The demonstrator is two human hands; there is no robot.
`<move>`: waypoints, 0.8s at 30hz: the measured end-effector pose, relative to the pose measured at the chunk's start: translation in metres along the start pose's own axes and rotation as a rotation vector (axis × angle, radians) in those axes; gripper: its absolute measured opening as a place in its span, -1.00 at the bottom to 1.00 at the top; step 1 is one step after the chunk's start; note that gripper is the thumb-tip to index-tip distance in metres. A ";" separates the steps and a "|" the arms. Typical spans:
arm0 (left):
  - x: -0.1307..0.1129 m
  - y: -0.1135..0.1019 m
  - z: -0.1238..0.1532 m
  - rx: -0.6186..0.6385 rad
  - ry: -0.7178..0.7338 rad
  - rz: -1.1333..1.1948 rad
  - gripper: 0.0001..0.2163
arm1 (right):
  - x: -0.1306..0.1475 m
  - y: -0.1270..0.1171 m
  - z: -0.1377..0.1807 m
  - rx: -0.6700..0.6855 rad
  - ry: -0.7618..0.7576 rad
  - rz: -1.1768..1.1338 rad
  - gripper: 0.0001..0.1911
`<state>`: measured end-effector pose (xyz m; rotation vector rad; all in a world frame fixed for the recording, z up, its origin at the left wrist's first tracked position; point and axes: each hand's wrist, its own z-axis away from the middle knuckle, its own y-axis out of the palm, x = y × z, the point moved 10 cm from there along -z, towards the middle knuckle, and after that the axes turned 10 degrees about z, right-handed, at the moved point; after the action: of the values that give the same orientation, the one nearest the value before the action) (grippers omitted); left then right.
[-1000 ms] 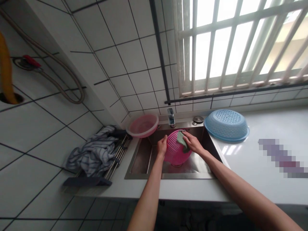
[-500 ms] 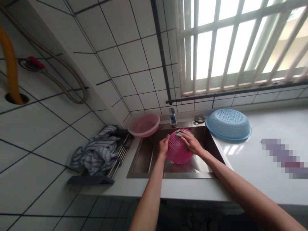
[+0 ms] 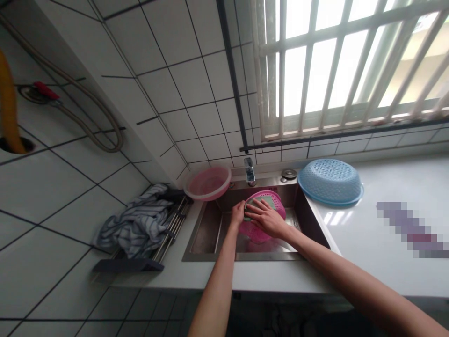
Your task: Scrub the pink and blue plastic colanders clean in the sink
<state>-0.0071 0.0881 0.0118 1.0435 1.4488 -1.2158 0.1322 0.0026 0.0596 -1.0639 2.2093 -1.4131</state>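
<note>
My left hand (image 3: 238,213) grips the left rim of a pink plastic colander (image 3: 279,206), which is held tilted over the sink. Under my right hand (image 3: 267,218) lies a green cloth (image 3: 250,202), pressed against the colander with the fingers spread over it. Part of the cloth and the colander's middle are hidden by that hand. Both hands are above the steel sink (image 3: 206,234), in front of the faucet (image 3: 249,169).
A pink basin (image 3: 206,183) rests at the sink's back left corner. To the right, a blue basket (image 3: 331,182) lies upside down on the white counter (image 3: 358,252). A striped cloth (image 3: 136,220) covers a metal rack (image 3: 171,229) at left. A drain strainer (image 3: 289,173) sits behind the sink.
My right hand has slid left and down over the colander with the cloth, closer to my left hand. The colander has turned and tilted, and the camera view has shifted slightly.
</note>
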 end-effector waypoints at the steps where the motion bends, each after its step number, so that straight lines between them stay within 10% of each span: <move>1: -0.006 -0.005 0.001 -0.040 0.041 -0.087 -0.64 | 0.005 0.001 0.000 0.008 -0.016 0.009 -0.56; 10: 0.001 -0.001 -0.001 -0.016 -0.060 -0.204 -0.46 | 0.015 -0.010 -0.003 -0.016 -0.142 -0.089 -0.61; 18: 0.018 0.001 -0.001 -0.011 -0.145 -0.021 -0.32 | -0.074 -0.004 0.014 -0.123 0.247 -0.221 -0.53; 24: 0.016 0.007 -0.003 0.022 -0.115 0.032 -0.30 | -0.006 -0.006 0.003 -0.070 0.019 -0.023 -0.56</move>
<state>-0.0038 0.0925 -0.0051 0.9915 1.3277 -1.2507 0.1410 0.0036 0.0621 -1.1063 2.2832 -1.3696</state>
